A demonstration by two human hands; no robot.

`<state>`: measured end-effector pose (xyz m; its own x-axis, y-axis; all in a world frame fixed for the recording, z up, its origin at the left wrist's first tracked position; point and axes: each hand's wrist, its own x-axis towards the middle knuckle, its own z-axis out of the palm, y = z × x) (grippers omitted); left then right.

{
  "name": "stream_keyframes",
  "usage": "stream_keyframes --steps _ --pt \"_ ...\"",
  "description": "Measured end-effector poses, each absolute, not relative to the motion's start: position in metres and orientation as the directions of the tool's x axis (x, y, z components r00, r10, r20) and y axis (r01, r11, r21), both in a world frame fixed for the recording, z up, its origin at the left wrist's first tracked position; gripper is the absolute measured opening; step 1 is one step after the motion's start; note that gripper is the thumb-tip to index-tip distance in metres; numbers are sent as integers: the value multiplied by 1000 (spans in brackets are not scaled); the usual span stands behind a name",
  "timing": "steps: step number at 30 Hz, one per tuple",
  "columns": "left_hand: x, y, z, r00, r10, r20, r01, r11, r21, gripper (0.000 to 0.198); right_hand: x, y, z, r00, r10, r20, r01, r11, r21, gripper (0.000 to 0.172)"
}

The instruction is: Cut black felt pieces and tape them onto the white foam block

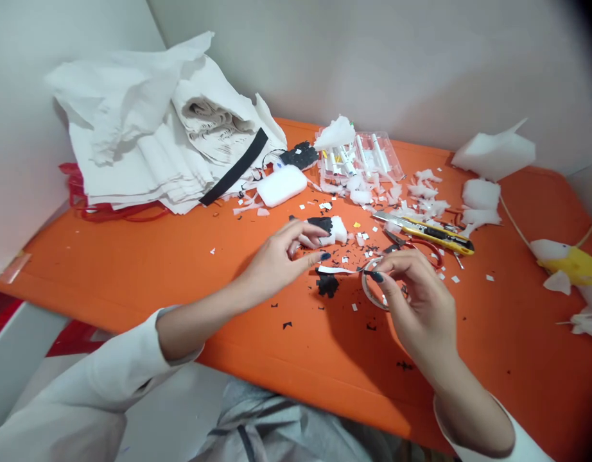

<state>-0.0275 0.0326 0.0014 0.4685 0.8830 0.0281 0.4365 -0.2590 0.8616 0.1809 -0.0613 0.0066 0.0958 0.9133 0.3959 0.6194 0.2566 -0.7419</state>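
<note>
The right hand point(424, 298) pinches a thin strip point(335, 270); the left hand point(279, 253) has an indeterminable grip. A loose pinch may drop the strip among scraps point(328, 286).

From the wearer's head, one camera looks forward and down, close over the flat orange tabletop point(146, 269), toward a pale grey wall point(373, 64).
</note>
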Motion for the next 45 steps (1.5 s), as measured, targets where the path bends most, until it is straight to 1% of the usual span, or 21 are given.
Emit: stream_keyframes --steps 1,2,3,4,5,6,8,10,12,15,18,20,22,28,38,45 --pt "-30 38 -1 438 887 145 523 -383 762 37 182 -60 5 109 935 337 586 213 -781 6" --pt "-31 44 -4 418 880 225 599 -453 660 49 182 -59 4 111 952 284 559 177 -810 7" --pt "-32 50 -8 417 875 247 658 -478 582 61 182 -58 2 105 964 243 538 150 -829 9" --pt "-32 55 -11 435 871 228 697 -486 527 69 182 -57 1 97 972 213 525 132 -841 11" --pt "-31 59 -15 461 865 200 720 -496 486 69 182 -56 -1 93 977 194 515 119 -849 12" --pt "-30 62 -17 481 859 176 727 -503 467 64 182 -56 -1 94 979 182 508 110 -854 13" --pt "-27 62 -20 492 854 166 727 -509 461 54 182 -55 -2 109 979 171 500 94 -861 13" --pt "-25 56 -18 493 846 204 704 -526 477 49 183 -54 -1 135 978 156 468 76 -881 13" --pt "-23 46 -13 518 817 256 656 -570 495 49 184 -52 0 172 979 108 387 33 -922 16" --pt "-22 31 -5 574 760 307 577 -640 507 51 184 -50 4 213 977 -13 223 -61 -973 23" --pt "-21 23 -2 603 713 358 528 -693 492 52 182 -50 6 253 962 -106 153 -148 -977 25" --pt "-21 21 -1 607 691 393 513 -718 470 53 181 -50 6 283 952 -116 164 -167 -972 24" --pt "-22 20 0 605 676 420 512 -735 444 52 180 -51 6 297 950 -97 186 -157 -970 23" --pt "-23 19 3 605 650 460 531 -760 375 48 181 -51 3 280 955 -96 211 -159 -964 22" --pt "-22 18 3 590 658 468 535 -753 384 48 184 -50 2 246 969 -32 259 -97 -961 16" --pt "-22 18 4 591 640 491 527 -767 366 47 185 -50 4 224 972 -65 245 -120 -962 18"
